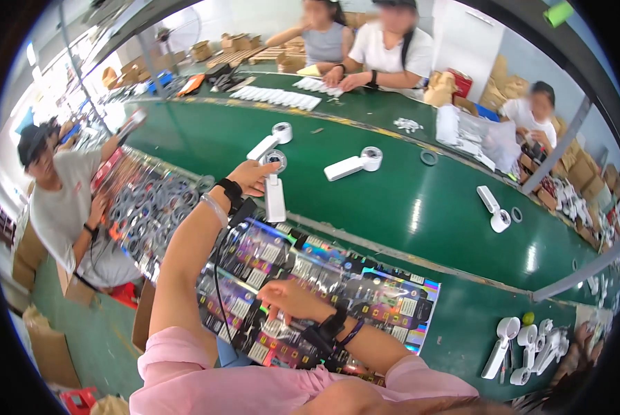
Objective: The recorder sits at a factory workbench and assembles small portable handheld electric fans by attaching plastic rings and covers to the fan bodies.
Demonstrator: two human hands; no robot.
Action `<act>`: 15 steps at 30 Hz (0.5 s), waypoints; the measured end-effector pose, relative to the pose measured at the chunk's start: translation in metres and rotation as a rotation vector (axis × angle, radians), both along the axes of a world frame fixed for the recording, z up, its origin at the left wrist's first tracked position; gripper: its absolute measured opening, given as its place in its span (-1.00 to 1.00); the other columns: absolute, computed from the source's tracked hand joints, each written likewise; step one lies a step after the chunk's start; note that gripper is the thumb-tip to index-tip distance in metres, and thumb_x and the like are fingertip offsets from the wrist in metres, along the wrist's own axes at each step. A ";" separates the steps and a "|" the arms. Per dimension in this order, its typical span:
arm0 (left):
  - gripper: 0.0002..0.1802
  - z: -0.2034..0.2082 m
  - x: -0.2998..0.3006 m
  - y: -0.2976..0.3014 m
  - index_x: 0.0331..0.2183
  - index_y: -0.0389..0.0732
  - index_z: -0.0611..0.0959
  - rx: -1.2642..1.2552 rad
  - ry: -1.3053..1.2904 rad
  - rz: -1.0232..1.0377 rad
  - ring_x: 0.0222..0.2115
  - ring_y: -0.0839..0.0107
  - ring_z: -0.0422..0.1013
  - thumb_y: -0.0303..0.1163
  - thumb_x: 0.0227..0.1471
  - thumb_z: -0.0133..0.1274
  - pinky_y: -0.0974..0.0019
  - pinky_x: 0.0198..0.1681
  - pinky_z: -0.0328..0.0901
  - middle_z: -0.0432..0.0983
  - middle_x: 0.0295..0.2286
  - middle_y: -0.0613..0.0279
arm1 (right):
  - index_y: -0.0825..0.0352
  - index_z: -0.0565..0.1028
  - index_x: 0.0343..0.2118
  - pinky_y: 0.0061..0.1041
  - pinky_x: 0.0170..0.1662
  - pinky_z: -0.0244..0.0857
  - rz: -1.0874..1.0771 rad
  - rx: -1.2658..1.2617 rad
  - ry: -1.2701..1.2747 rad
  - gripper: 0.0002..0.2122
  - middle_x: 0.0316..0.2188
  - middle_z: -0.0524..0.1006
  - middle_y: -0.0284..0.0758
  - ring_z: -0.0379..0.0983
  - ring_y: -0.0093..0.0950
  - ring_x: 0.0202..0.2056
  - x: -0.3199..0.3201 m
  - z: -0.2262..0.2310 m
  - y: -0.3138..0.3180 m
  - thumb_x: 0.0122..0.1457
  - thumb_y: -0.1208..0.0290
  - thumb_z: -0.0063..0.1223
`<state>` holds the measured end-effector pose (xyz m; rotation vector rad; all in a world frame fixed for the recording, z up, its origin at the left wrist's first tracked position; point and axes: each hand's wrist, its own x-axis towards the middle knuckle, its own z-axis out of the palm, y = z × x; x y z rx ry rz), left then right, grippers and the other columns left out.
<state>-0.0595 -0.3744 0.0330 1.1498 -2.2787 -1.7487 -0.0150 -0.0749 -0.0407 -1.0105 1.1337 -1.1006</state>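
Left hand (247, 180) partly hides a white handheld device (275, 202).

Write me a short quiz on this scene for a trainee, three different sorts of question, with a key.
1. Which of the camera wearer's hands is at a white fan?
2. What is below the wearer's right hand: (a) a cardboard box, (b) shiny printed packaging, (c) a green ball?
3. True or false: on the green worktop, a loose ring lies beside another fan.

Key:
1. The left hand.
2. b.
3. True.
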 end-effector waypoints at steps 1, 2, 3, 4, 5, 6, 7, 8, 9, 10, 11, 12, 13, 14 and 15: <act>-0.44 -0.006 -0.017 -0.010 -0.38 -0.16 0.46 -0.026 -0.011 -0.002 -0.53 0.39 0.48 0.17 -0.07 0.14 0.18 -0.31 0.44 0.44 -0.58 0.34 | 0.39 0.43 -0.15 -0.67 -0.67 0.35 0.011 0.019 -0.007 -0.67 -0.36 0.48 -0.31 0.53 -0.58 -0.50 -0.001 0.000 0.000 0.28 0.18 -0.15; -0.50 -0.014 -0.035 -0.023 -0.41 -0.09 0.45 0.010 -0.013 -0.011 -0.58 0.45 0.43 0.16 -0.05 0.13 0.26 -0.40 0.42 0.38 -0.62 0.42 | 0.38 0.43 -0.13 -0.69 -0.66 0.35 0.020 0.038 -0.012 -0.66 -0.34 0.48 -0.31 0.53 -0.59 -0.50 -0.002 -0.001 0.001 0.29 0.17 -0.16; -0.52 -0.026 -0.056 -0.027 -0.43 -0.08 0.45 0.025 0.002 -0.017 -0.61 0.48 0.41 0.15 -0.04 0.12 0.29 -0.45 0.41 0.37 -0.63 0.42 | 0.36 0.43 -0.12 -0.69 -0.66 0.34 0.009 0.064 -0.044 -0.66 -0.34 0.47 -0.33 0.52 -0.61 -0.50 -0.006 -0.006 0.003 0.28 0.15 -0.14; -0.54 -0.038 -0.077 -0.029 -0.44 -0.06 0.45 0.040 0.023 -0.029 -0.63 0.50 0.39 0.14 -0.02 0.11 0.31 -0.49 0.39 0.36 -0.64 0.43 | 0.33 0.43 -0.13 -0.68 -0.66 0.33 0.000 0.094 -0.030 -0.67 -0.35 0.46 -0.34 0.52 -0.61 -0.50 -0.009 -0.010 0.004 0.27 0.14 -0.13; -0.57 -0.057 -0.088 -0.043 -0.44 -0.06 0.46 0.090 0.078 -0.008 -0.65 0.51 0.38 0.11 0.00 0.09 0.31 -0.53 0.38 0.37 -0.64 0.42 | 0.32 0.43 -0.15 -0.67 -0.67 0.32 0.006 0.107 -0.054 -0.68 -0.36 0.44 -0.34 0.52 -0.61 -0.51 -0.008 -0.011 0.001 0.26 0.13 -0.12; -0.59 -0.079 -0.099 -0.058 -0.45 -0.06 0.46 0.143 0.135 0.011 -0.66 0.52 0.37 0.09 0.03 0.08 0.31 -0.56 0.36 0.37 -0.65 0.41 | 0.32 0.42 -0.17 -0.66 -0.67 0.33 0.013 0.099 -0.085 -0.69 -0.36 0.44 -0.32 0.52 -0.60 -0.52 -0.008 -0.015 0.001 0.26 0.15 -0.10; -0.62 -0.097 -0.112 -0.073 -0.37 -0.08 0.49 -0.011 0.054 0.002 -0.59 0.41 0.44 0.05 0.05 0.04 0.24 -0.50 0.39 0.44 -0.61 0.35 | 0.34 0.41 -0.22 -0.65 -0.64 0.35 0.011 0.104 -0.093 -0.69 -0.40 0.43 -0.35 0.52 -0.58 -0.51 -0.010 -0.012 0.002 0.24 0.14 -0.09; -0.63 -0.114 -0.124 -0.088 -0.29 -0.09 0.51 -0.169 -0.022 -0.006 -0.51 0.31 0.50 0.01 0.08 0.00 0.17 -0.44 0.41 0.51 -0.57 0.29 | 0.36 0.39 -0.27 -0.63 -0.61 0.38 0.006 0.109 -0.103 -0.69 -0.44 0.42 -0.38 0.52 -0.56 -0.50 -0.011 -0.010 0.003 0.23 0.14 -0.07; -0.70 -0.129 -0.131 -0.106 -0.30 -0.11 0.54 -0.565 -0.042 -0.155 -0.49 0.23 0.51 -0.08 0.10 -0.06 0.13 -0.40 0.41 0.53 -0.56 0.19 | 0.36 0.39 -0.27 -0.63 -0.61 0.38 -0.032 0.099 -0.096 -0.69 -0.44 0.42 -0.38 0.52 -0.56 -0.50 -0.009 -0.014 0.001 0.23 0.14 -0.07; -0.74 -0.132 -0.120 -0.139 -0.32 -0.12 0.56 -0.983 -0.058 -0.283 -0.48 0.15 0.52 -0.17 0.13 -0.12 0.09 -0.36 0.41 0.55 -0.55 0.09 | 0.31 0.40 -0.25 -0.63 -0.64 0.36 0.049 0.025 -0.076 -0.70 -0.47 0.43 -0.37 0.50 -0.57 -0.54 0.001 -0.011 -0.005 0.23 0.12 -0.09; -0.62 -0.106 -0.047 -0.228 -0.20 -0.23 0.57 -1.658 -0.036 -0.332 -0.35 0.17 0.50 -0.17 0.21 -0.21 0.14 -0.25 0.39 0.55 -0.34 -0.03 | 0.27 0.40 -0.24 -0.62 -0.68 0.35 0.186 -0.101 -0.058 -0.70 -0.50 0.45 -0.37 0.48 -0.59 -0.59 0.029 0.007 -0.019 0.23 0.10 -0.11; -0.69 -0.142 -0.085 -0.197 -0.23 -0.09 0.60 -1.530 0.163 -0.301 -0.17 0.17 0.45 -0.24 0.15 -0.22 0.06 -0.07 0.30 0.55 -0.32 -0.04 | 0.22 0.41 -0.22 -0.62 -0.71 0.33 0.115 -0.072 -0.055 -0.71 -0.52 0.46 -0.36 0.46 -0.61 -0.63 0.015 -0.020 -0.016 0.24 0.08 -0.12; -0.69 -0.150 -0.107 -0.175 -0.23 -0.09 0.60 -1.445 0.290 -0.438 -0.17 0.17 0.45 -0.24 0.15 -0.22 0.06 -0.07 0.30 0.55 -0.32 -0.04 | 0.19 0.42 -0.24 -0.60 -0.73 0.31 0.018 0.058 -0.076 -0.74 -0.55 0.47 -0.41 0.42 -0.60 -0.69 0.011 -0.038 -0.010 0.23 0.09 -0.11; -0.66 -0.159 -0.126 -0.136 -0.15 -0.18 0.56 -1.357 0.041 -0.450 -0.17 0.06 0.41 -0.22 0.16 -0.17 0.07 -0.05 0.26 0.50 -0.22 -0.07 | 0.21 0.42 -0.25 -0.59 -0.77 0.26 0.053 0.117 -0.443 -0.74 -0.57 0.46 -0.40 0.35 -0.59 -0.74 -0.003 -0.065 -0.006 0.23 0.11 -0.10; -0.60 -0.143 -0.147 -0.072 -0.07 -0.26 0.52 -1.299 -0.219 -0.463 -0.17 -0.05 0.36 -0.20 0.18 -0.13 0.08 -0.03 0.23 0.45 -0.13 -0.10 | 0.22 0.44 -0.28 -0.56 -0.69 0.28 0.124 0.143 -0.593 -0.74 -0.59 0.46 -0.39 0.35 -0.60 -0.68 -0.021 -0.069 0.001 0.26 0.12 -0.13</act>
